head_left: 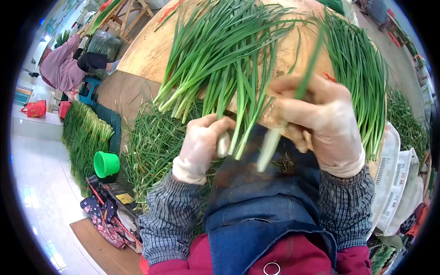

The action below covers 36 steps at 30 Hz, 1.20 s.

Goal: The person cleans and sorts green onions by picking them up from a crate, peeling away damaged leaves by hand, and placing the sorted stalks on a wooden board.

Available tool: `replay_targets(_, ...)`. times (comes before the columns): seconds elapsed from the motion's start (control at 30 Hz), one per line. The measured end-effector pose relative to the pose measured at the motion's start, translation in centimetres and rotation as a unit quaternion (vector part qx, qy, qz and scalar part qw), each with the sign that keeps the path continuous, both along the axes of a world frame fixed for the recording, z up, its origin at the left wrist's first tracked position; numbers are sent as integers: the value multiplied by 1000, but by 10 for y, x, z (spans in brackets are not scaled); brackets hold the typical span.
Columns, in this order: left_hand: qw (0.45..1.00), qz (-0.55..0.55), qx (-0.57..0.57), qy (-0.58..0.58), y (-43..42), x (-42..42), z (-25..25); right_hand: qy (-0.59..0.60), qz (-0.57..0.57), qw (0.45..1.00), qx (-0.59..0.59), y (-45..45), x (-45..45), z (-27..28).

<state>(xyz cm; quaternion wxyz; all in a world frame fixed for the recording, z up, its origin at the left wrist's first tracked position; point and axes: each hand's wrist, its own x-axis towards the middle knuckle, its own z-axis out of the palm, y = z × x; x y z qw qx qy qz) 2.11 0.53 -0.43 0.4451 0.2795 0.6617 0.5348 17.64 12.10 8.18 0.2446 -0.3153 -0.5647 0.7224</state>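
In the head view, the right hand (327, 119), fingers curled, pinches a green stalk (269, 147) (blurred here) in front of the apron (256, 206). The left hand (201, 140) is closed round a pale-ended stalk (223, 145) beside the leafy pile (220, 55) on the wooden table (142, 59). Gripping each lightly, near its base, would likely avoid creasing.
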Motion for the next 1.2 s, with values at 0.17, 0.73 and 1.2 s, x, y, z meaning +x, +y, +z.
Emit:
replay_targets(0.17, 973, 164, 76, 146, -61, 12, -14, 23, 242, 924, 295, -25, -71, 17)
replay_targets(0.73, 917, 38, -36, 396, -46, 36, -28, -143, -1, 984, -110, -27, -3, -85)
replay_targets(1.2, 942, 89, 113, 303, -19, 40, -16, -91, -30, 983, -154, -9, 9, -75)
